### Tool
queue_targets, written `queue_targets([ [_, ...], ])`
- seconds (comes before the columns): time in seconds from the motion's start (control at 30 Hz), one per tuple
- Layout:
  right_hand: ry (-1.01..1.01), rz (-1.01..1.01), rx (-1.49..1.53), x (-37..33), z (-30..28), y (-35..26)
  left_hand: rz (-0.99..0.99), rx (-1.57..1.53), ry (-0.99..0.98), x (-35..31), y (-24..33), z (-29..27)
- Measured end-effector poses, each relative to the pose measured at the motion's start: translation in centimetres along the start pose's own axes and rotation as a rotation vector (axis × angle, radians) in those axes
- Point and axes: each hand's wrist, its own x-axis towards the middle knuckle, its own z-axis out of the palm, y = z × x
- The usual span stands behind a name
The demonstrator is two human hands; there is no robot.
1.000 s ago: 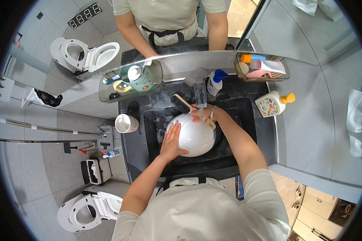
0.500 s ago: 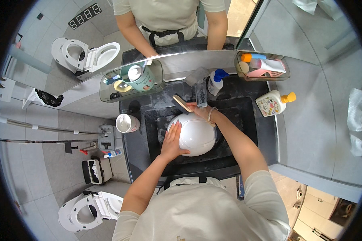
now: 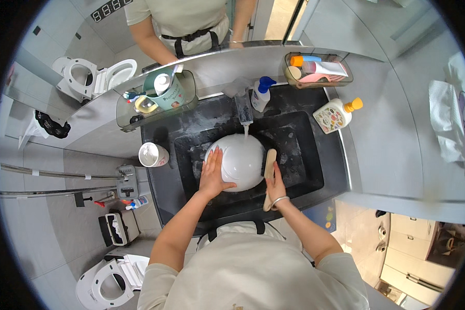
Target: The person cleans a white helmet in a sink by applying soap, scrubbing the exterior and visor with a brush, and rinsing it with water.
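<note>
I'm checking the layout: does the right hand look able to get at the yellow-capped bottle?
Probably yes: nothing stands between the right hand and the yellow-capped bottle, though that hand holds a brush.

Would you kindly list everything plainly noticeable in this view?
Sink: 1, black, in counter
Dome: 1, white, in sink
Brush: 1, tan, beside dome
Faucet: 1, clear, behind sink
Pump bottle: 1, white-blue, beside faucet
Yellow-capped bottle: 1, white, counter right
Tub: 1, white, counter left
Shelves: 2, translucent, behind counter
Cup: 1, green, left shelf
Toilet: 1, white, lower left
Bin: 1, white-black, beside toilet
Left grip: 1, bare, on dome
Right grip: 1, bare, on brush
</note>
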Motion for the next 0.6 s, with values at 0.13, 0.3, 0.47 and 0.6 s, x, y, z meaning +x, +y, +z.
queue_targets([
  [0.13,0.004,0.42,0.413,-4.7,3.5,-2.6,0.008,0.009,-0.001,-0.2,-0.2,0.2],
  [0.3,0.21,0.665,0.751,-5.3,6.6,-4.9,0.038,0.014,0.017,-0.2,-0.5,0.5],
  [0.47,0.418,0.624,0.788,-2.3,6.1,-3.7,0.045,0.044,0.032,-0.2,-0.8,0.9],
  [0.6,0.392,0.84,1.052,-5.7,9.2,-4.5,0.052,0.025,0.037,-0.2,-0.9,0.9],
])
